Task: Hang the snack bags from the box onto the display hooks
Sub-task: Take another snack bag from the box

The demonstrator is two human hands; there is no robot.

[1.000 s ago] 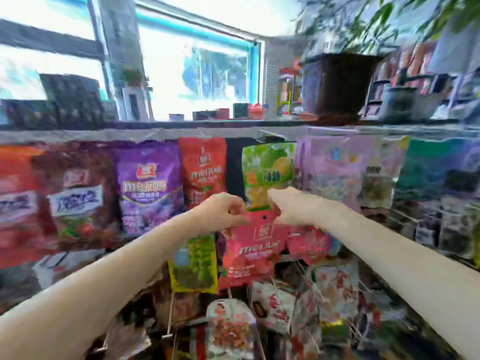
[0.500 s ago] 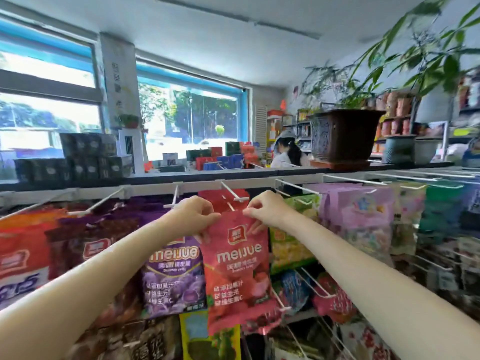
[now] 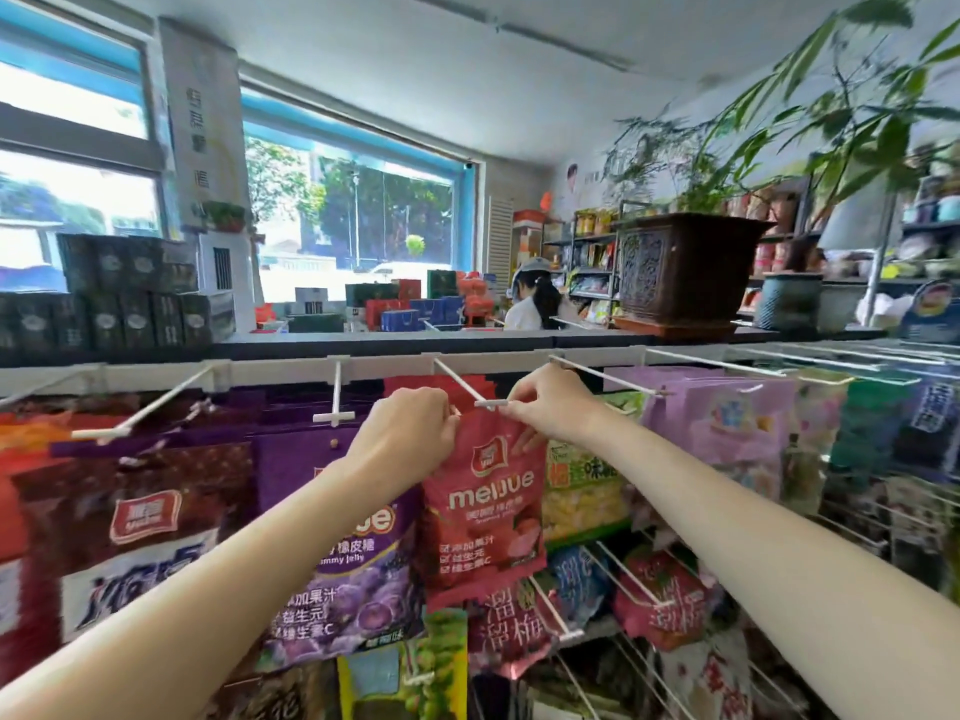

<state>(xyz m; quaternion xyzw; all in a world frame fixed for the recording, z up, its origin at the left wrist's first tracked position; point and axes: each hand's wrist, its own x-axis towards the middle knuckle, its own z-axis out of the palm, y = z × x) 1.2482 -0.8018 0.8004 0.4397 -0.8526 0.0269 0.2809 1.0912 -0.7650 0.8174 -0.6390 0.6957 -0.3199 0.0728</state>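
Observation:
A red snack bag (image 3: pixel 485 511) hangs in front of the rack, held by its top edge. My left hand (image 3: pixel 408 433) pinches its upper left corner and my right hand (image 3: pixel 548 405) pinches its upper right corner. The bag's top sits right at the crossbar tip of a white display hook (image 3: pixel 467 387) that juts out from the top rail. More red bags hang further back on that same hook. The box is not in view.
Neighbouring white hooks (image 3: pixel 336 402) carry purple bags (image 3: pixel 353 553), dark red bags (image 3: pixel 140 532) and lilac bags (image 3: pixel 727 418). Lower rows of hooks hold more snacks. A large plant pot (image 3: pixel 685 272) stands on the shelf top at right. A person (image 3: pixel 532 298) stands beyond the rack.
Both hands have raised the red bag from the lower rows up to the top hook's tip. The view has tilted upward with them.

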